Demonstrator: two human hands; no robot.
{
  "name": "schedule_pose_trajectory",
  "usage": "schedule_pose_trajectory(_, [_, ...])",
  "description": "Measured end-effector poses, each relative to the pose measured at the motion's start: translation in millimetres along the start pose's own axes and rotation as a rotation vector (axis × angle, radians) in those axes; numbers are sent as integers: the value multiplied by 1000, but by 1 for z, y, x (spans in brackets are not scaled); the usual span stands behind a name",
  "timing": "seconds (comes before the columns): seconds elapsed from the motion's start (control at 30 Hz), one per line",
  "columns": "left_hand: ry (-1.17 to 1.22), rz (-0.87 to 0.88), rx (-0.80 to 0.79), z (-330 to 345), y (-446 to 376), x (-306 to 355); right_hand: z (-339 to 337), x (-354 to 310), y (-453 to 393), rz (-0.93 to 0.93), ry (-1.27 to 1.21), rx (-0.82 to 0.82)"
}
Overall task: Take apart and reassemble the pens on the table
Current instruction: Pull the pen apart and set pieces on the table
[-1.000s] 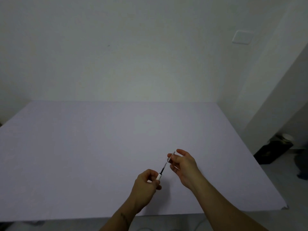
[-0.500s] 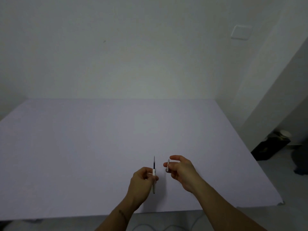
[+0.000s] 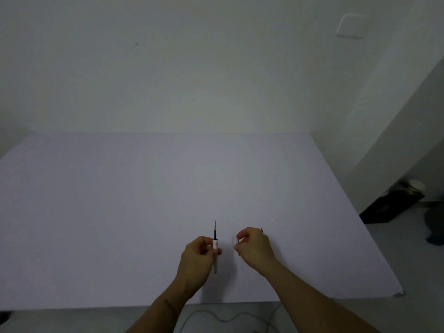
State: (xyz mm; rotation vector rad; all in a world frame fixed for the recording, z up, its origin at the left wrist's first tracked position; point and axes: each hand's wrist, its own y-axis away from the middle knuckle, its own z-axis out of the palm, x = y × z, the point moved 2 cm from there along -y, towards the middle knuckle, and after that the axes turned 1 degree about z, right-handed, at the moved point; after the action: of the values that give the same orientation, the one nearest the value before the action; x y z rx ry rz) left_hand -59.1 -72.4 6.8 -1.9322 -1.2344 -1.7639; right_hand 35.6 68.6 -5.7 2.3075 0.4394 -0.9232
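i see two bare hands raised over the near edge of a pale table (image 3: 144, 200), slightly right of its middle. my left hand (image 3: 199, 257) is closed around a white pen (image 3: 215, 247), held upright, its dark refill and fine tip sticking up above the fingers. my right hand (image 3: 253, 248), just beside it and not touching, pinches a small thin pen part (image 3: 238, 242) between thumb and forefinger; it is too small to tell which piece. a dark bag (image 3: 389, 205) sits on the floor beyond the table's right edge.
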Motion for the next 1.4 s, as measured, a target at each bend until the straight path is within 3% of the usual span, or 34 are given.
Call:
schedule_pose_trajectory(0.5, [-65, -135, 55, -8, 5, -28, 54, -1, -32, -274, 490, -1])
schedule_pose_trajectory(0.67, [-56, -130, 49, -6, 6, -27, 53, -4, -28, -286, 495, -7])
schedule_pose_trajectory(0.8, [-56, -105, 33, -5, 8, -26, 42, -6, -20, -290, 324, 2])
schedule_pose_trajectory(1.0, [-62, -32, -8, 1, 13, -17, 23, -15, 5, -13, -287, -219])
schedule_pose_trajectory(1.1, [-72, 15, -31, 8, 15, -9, 16, -20, 16, -15, -342, -238])
schedule_pose_trajectory(1.4, [-138, 62, -45, 30, 18, 12, -30, -30, 19, -48, -380, -87])
